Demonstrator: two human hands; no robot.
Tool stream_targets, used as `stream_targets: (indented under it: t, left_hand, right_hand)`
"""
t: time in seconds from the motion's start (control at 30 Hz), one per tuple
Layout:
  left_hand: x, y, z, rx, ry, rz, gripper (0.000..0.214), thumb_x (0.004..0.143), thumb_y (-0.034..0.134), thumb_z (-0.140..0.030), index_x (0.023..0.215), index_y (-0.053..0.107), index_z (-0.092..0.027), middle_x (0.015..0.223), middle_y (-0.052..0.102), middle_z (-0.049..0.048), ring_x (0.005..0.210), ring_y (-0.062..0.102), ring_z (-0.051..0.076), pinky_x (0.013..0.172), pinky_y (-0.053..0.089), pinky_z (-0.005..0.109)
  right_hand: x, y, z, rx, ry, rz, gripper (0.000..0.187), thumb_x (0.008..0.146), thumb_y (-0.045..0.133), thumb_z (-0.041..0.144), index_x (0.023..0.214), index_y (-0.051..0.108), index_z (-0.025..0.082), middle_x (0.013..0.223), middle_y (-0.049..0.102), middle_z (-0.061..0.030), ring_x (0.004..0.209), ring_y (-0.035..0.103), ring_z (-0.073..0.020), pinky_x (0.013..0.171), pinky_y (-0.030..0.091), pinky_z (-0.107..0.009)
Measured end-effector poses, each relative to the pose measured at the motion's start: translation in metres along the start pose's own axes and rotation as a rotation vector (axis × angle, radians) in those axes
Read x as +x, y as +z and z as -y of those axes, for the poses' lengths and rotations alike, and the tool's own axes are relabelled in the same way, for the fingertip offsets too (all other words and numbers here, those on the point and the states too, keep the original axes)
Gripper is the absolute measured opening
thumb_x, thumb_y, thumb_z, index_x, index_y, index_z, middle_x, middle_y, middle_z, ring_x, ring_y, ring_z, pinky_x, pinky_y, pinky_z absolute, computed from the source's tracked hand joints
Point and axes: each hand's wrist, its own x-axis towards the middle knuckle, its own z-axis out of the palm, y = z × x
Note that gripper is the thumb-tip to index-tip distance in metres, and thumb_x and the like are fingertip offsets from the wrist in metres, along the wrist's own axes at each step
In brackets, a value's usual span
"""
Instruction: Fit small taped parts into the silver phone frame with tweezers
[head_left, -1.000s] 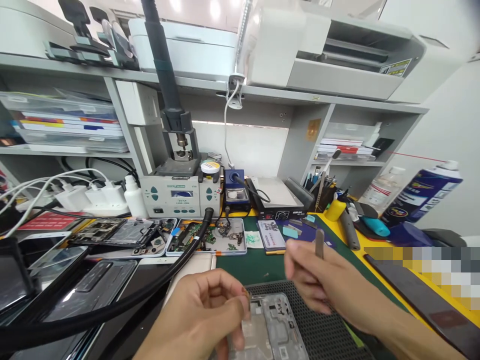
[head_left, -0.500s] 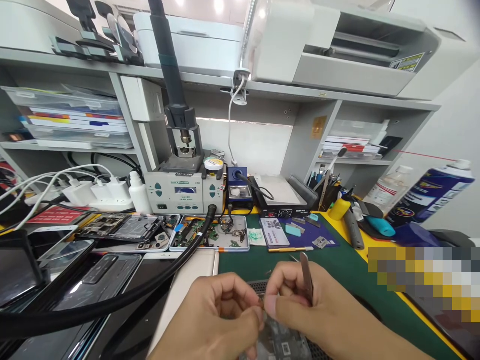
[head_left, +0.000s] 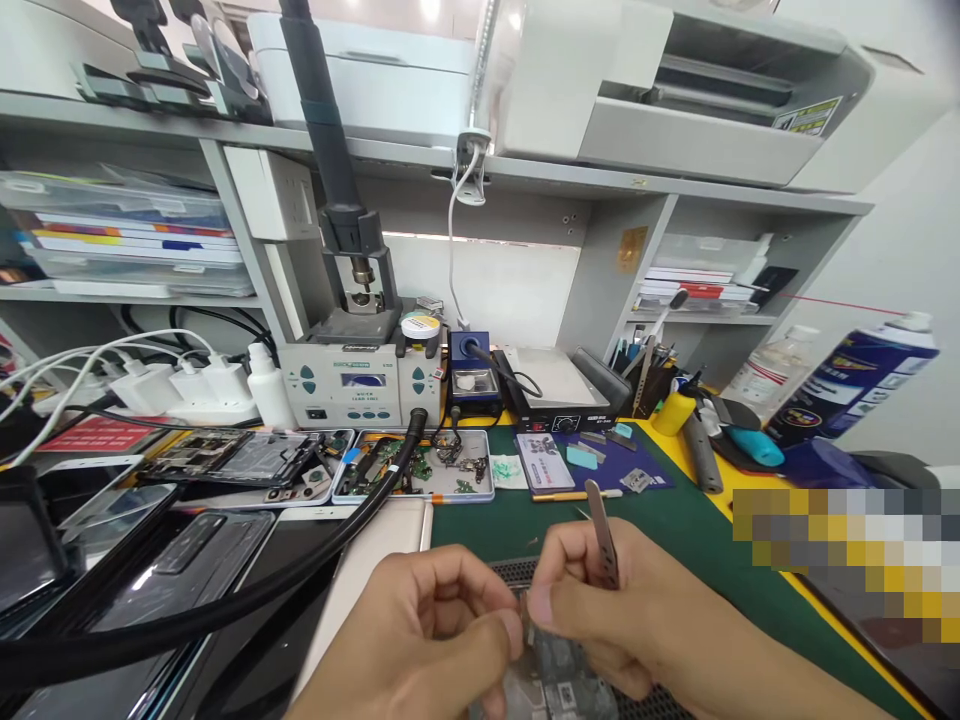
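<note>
My left hand (head_left: 431,635) is closed, thumb and forefinger pinched together near the middle of the view. What lies in that pinch is too small and hidden to make out. Facing it, my right hand (head_left: 592,610) has its thumb pressed against the forefinger, the two hands' fingertips almost touching. Metal tweezers (head_left: 602,535) are tucked in my right hand, one end sticking up above the knuckles. Below both hands lies a flat grey device (head_left: 570,695) with a small square code label, like an opened phone; my hands cover part of it. Under it shows a black perforated mat (head_left: 517,572).
A thick black hose (head_left: 300,585) crosses the left side over several phones (head_left: 191,575). Behind stand a tray of circuit boards (head_left: 487,497), a hot-air station (head_left: 356,410) and a black heating plate (head_left: 559,425). Bottles and a spray can (head_left: 851,385) stand at right.
The view has shifted slightly. The tweezers lean a little more to the left, and the lower fingers of my right hand show more. Both hands stay pinched close together above the device.
</note>
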Motion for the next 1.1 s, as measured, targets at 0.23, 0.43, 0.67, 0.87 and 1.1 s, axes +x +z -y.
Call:
stream_targets:
  t: [0.23,0.43,0.67,0.87,1.1]
  left_hand:
    - [0.002,-0.004,0.000,-0.015,0.007,0.036,0.027,0.072,0.070,-0.043,0.071,0.067,-0.016,0.052,0.063,0.0008,0.042,0.049,0.008,0.040,0.030,0.016]
    - [-0.002,0.003,-0.003,0.008,0.026,-0.028,0.023,0.071,0.070,-0.037,0.066,0.065,-0.016,0.056,0.063,-0.0008,0.042,0.054,0.007,0.040,0.032,0.014]
    - [-0.005,0.006,-0.009,-0.033,-0.016,-0.037,0.019,0.071,0.067,-0.034,0.062,0.063,-0.017,0.055,0.063,-0.0018,0.037,0.050,0.006,0.032,0.030,0.013]
    - [-0.003,0.003,-0.006,-0.076,-0.028,-0.042,0.017,0.071,0.065,-0.031,0.062,0.064,-0.016,0.060,0.067,0.0006,0.038,0.050,0.005,0.033,0.027,0.012]
    - [-0.004,0.004,-0.008,-0.094,-0.024,-0.036,0.011,0.071,0.063,-0.026,0.065,0.066,-0.017,0.056,0.064,-0.0002,0.039,0.049,0.006,0.033,0.027,0.013]
  right_hand:
    - [-0.001,0.000,0.003,-0.038,-0.002,0.031,0.022,0.079,0.073,0.030,0.069,0.058,0.018,0.044,0.037,0.0123,0.035,0.026,-0.0030,0.036,0.019,-0.020]
    - [-0.002,0.000,0.000,-0.083,-0.011,0.028,0.015,0.081,0.067,0.022,0.069,0.058,0.018,0.045,0.037,0.0119,0.035,0.027,-0.0031,0.036,0.018,-0.020]
    - [-0.001,-0.003,-0.001,-0.081,-0.021,0.040,0.019,0.082,0.071,0.029,0.070,0.060,0.018,0.046,0.037,0.0117,0.036,0.027,-0.0029,0.036,0.020,-0.019]
    - [-0.003,-0.006,0.000,-0.123,-0.037,0.062,0.020,0.080,0.076,0.030,0.074,0.063,0.017,0.046,0.037,0.0118,0.037,0.027,-0.0026,0.037,0.019,-0.018]
    - [-0.006,-0.006,0.010,-0.151,-0.050,0.068,0.022,0.078,0.079,0.030,0.076,0.064,0.014,0.049,0.039,0.0113,0.039,0.029,-0.0014,0.038,0.020,-0.017]
